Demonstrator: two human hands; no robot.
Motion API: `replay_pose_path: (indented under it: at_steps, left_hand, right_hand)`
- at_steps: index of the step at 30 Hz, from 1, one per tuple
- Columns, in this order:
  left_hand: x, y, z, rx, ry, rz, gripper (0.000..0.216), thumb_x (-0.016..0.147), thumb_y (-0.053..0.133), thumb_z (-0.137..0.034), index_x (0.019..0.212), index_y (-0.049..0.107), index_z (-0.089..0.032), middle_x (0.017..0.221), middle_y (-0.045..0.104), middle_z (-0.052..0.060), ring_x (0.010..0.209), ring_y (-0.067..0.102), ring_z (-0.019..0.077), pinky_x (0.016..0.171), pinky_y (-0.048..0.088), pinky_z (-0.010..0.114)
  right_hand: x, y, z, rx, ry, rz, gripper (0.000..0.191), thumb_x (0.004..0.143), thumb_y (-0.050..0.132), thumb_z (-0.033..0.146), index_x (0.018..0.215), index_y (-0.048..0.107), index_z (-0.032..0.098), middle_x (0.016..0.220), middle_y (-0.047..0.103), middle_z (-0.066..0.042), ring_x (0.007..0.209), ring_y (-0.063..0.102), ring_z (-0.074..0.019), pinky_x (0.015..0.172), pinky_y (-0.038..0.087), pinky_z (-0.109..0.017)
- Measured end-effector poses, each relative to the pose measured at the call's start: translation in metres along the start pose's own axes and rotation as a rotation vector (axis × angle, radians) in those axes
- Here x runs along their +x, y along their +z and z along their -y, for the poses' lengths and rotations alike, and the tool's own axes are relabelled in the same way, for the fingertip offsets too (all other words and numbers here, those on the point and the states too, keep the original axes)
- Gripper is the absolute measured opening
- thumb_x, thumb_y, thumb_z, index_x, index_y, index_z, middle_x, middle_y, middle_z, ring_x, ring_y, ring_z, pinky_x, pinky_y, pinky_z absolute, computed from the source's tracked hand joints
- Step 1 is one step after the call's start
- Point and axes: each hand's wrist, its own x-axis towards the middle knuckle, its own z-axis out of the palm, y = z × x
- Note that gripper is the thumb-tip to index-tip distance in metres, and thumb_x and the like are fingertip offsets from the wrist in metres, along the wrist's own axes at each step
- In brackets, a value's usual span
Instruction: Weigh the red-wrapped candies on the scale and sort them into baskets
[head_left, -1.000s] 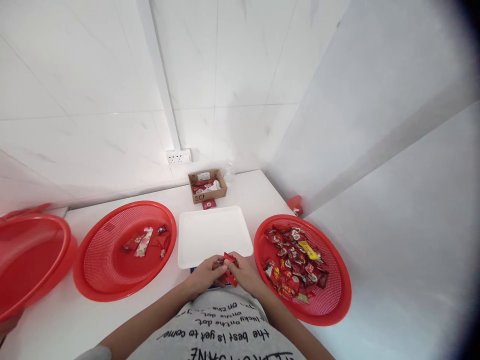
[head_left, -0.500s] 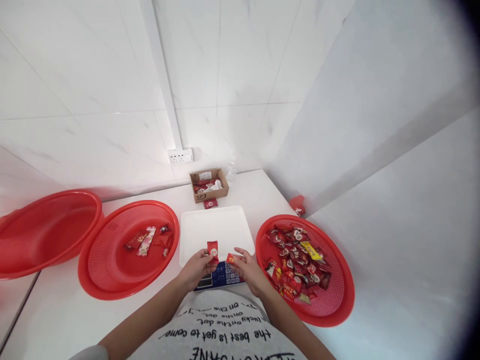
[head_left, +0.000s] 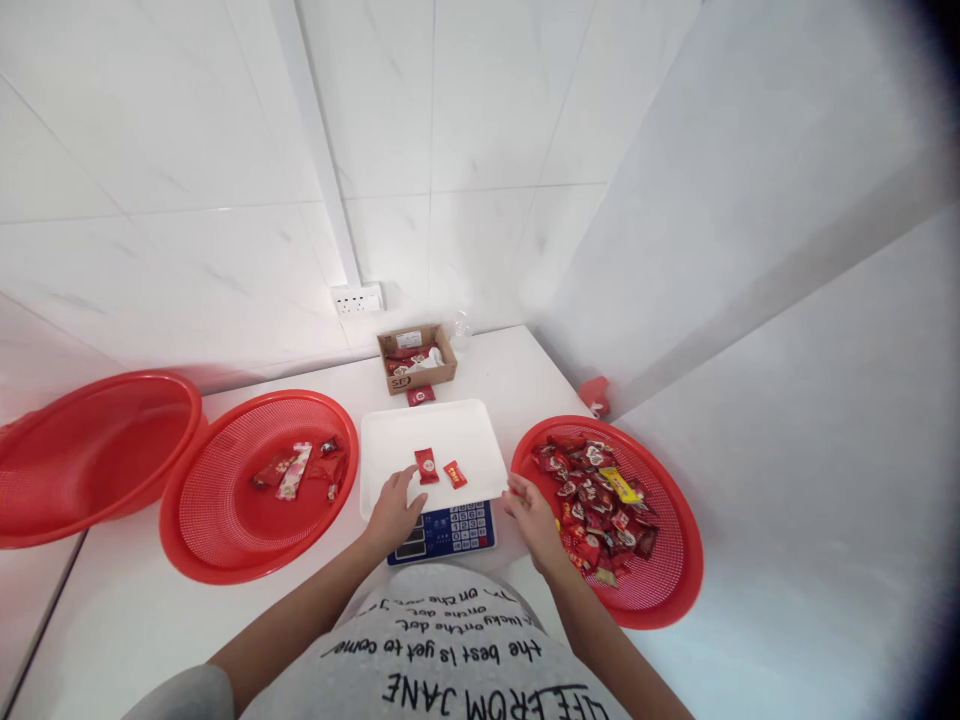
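Observation:
A digital scale with a blue keypad [head_left: 475,530] stands in front of me, topped by a white tray [head_left: 390,430]. Two small red wrapped candies lie on the tray: a longer candy [head_left: 426,466] and a smaller candy [head_left: 454,474] to its right. My left hand [head_left: 396,512] is at the tray's front left, fingers apart and holding nothing, fingertips close to the longer candy. At the tray's front right corner, beside the right basket's rim, is my right hand [head_left: 531,515]; its fingers look loosely apart, with nothing clearly held.
On the right a red mesh basket [head_left: 679,560] holds many wrapped candies, one yellow. A red basket [head_left: 217,500] on the left contains several packets, beside another red basin [head_left: 97,450]. Behind the tray are a cardboard box [head_left: 424,378] of packets and a red packet [head_left: 421,396].
Both candies have left my hands and now lie on the tray. My right hand has moved right to the tray's corner; my left hand has shifted slightly left and opened.

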Motion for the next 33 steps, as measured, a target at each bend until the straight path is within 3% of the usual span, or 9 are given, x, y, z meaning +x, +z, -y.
replay_pose_path:
  at_steps: [4, 8, 11, 17, 22, 26, 33]
  left_hand:
    - [0.012, 0.014, -0.004, 0.240, 0.233, 0.020, 0.054, 0.079, 0.053, -0.029, 0.131, 0.040, -0.020, 0.141, 0.033, 0.013, 0.132, 0.023, 0.0294, 0.105, 0.025, 0.048]
    - [0.029, 0.029, -0.018, 0.356, 0.321, 0.154, 0.050, 0.080, 0.053, -0.032, 0.129, 0.043, -0.030, 0.147, 0.024, 0.008, 0.136, 0.009, 0.0339, 0.104, 0.016, 0.059]
    - [0.039, 0.036, -0.021, 0.426, 0.370, 0.225, 0.042, 0.080, 0.054, -0.031, 0.122, 0.050, -0.031, 0.145, 0.028, 0.007, 0.135, 0.011, 0.0357, 0.103, 0.011, 0.062]
    - [0.055, 0.033, -0.009, 0.427, 0.446, 0.169, 0.023, 0.085, 0.045, -0.018, 0.106, 0.056, -0.019, 0.133, 0.044, 0.012, 0.131, 0.029, 0.0252, 0.107, 0.021, 0.046]
    - [0.058, 0.024, -0.009, 0.308, 0.409, 0.129, 0.012, 0.085, 0.044, -0.017, 0.091, 0.054, -0.019, 0.134, 0.043, 0.008, 0.131, 0.030, 0.0210, 0.105, 0.031, 0.041]
    - [0.055, 0.016, -0.016, 0.134, 0.359, 0.016, 0.011, 0.086, 0.043, -0.021, 0.083, 0.053, -0.020, 0.135, 0.041, 0.007, 0.133, 0.026, 0.0206, 0.105, 0.031, 0.039]
    - [0.051, -0.010, -0.016, -0.063, 0.156, -0.202, 0.009, 0.082, 0.047, -0.028, 0.078, 0.052, -0.021, 0.124, 0.051, 0.007, 0.120, 0.043, 0.0193, 0.102, 0.033, 0.036]
  right_hand:
    - [0.006, -0.034, -0.020, -0.282, -0.074, -0.180, 0.049, 0.073, 0.047, 0.038, 0.116, 0.052, 0.016, 0.121, 0.056, -0.012, 0.109, 0.054, -0.0228, 0.094, 0.043, -0.036]
    - [0.010, -0.057, -0.043, -0.511, -0.051, -0.172, 0.050, 0.071, 0.046, 0.035, 0.116, 0.054, 0.012, 0.123, 0.055, -0.014, 0.116, 0.050, -0.0242, 0.101, 0.036, -0.036]
    - [0.010, -0.065, -0.059, -0.608, 0.004, -0.087, 0.054, 0.069, 0.049, 0.033, 0.118, 0.053, 0.011, 0.127, 0.052, -0.015, 0.121, 0.045, -0.0245, 0.105, 0.030, -0.035]
    - [0.016, -0.070, -0.076, -0.631, 0.079, 0.017, 0.056, 0.072, 0.051, 0.035, 0.123, 0.050, 0.011, 0.135, 0.045, -0.015, 0.129, 0.036, -0.0241, 0.107, 0.024, -0.037]
    - [0.026, -0.069, -0.083, -0.663, 0.113, 0.011, 0.057, 0.070, 0.054, 0.029, 0.124, 0.049, 0.012, 0.142, 0.034, -0.015, 0.134, 0.026, -0.0242, 0.108, 0.023, -0.038]
    - [0.029, -0.069, -0.087, -0.675, 0.113, 0.020, 0.057, 0.071, 0.054, 0.029, 0.126, 0.048, 0.016, 0.143, 0.032, -0.012, 0.135, 0.024, -0.0236, 0.108, 0.023, -0.037]
    - [0.026, -0.068, -0.084, -0.699, 0.081, 0.027, 0.058, 0.072, 0.051, 0.029, 0.126, 0.046, 0.008, 0.141, 0.033, -0.019, 0.132, 0.028, -0.0275, 0.107, 0.022, -0.037]
